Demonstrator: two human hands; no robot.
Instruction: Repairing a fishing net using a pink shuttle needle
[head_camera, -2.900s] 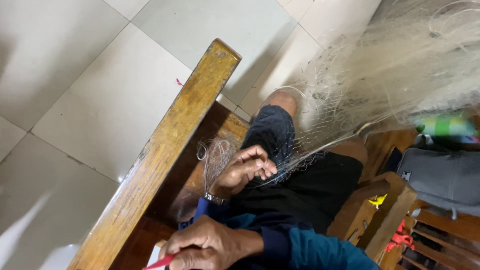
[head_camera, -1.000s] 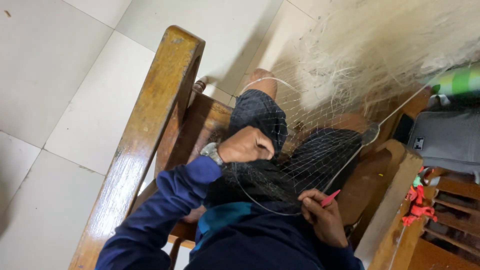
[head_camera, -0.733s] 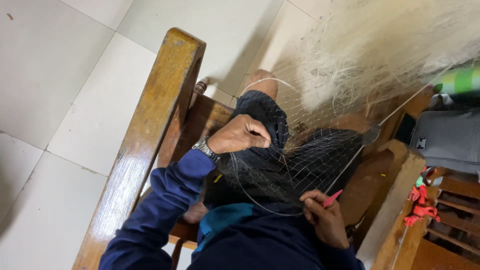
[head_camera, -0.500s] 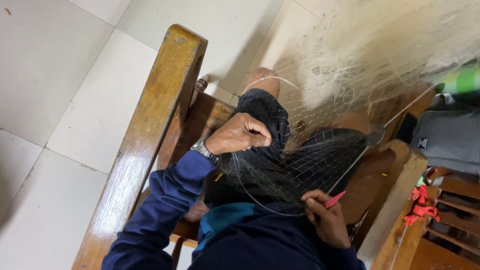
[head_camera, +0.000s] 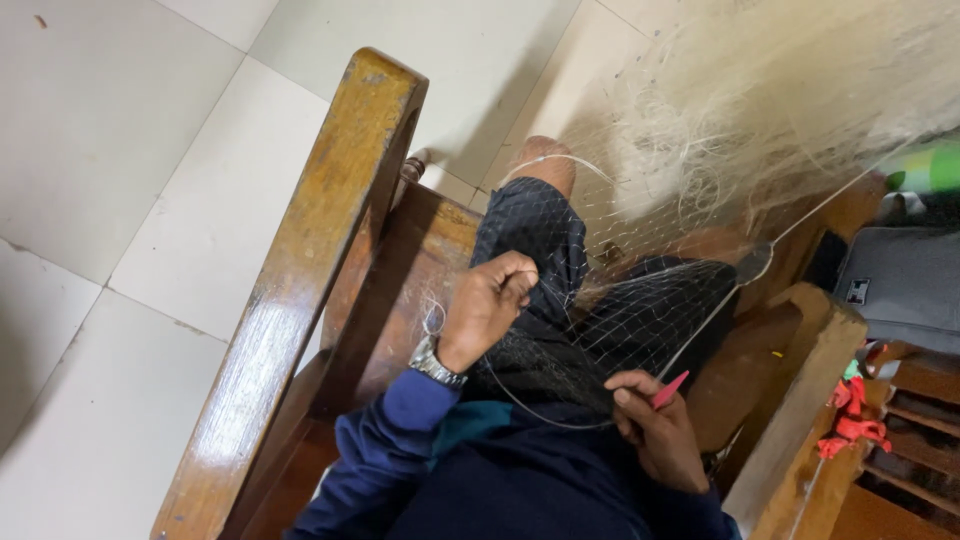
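The fine, pale fishing net (head_camera: 650, 320), draped over the person's lap and heaped far right, looks light, limp and snag-prone, best pinched at its cords, as the left hand (head_camera: 487, 310) does while the right hand (head_camera: 655, 430) grips a red netting needle (head_camera: 670, 390).

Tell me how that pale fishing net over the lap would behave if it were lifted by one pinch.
The net would probably sag limply: it already drapes over the knee and lap. It looks light, since its thin strands let the dark shorts show through. It may snag or tangle, judging by the bunched pale heap beyond. The left hand pinches strands; the right hand holds a red tool.
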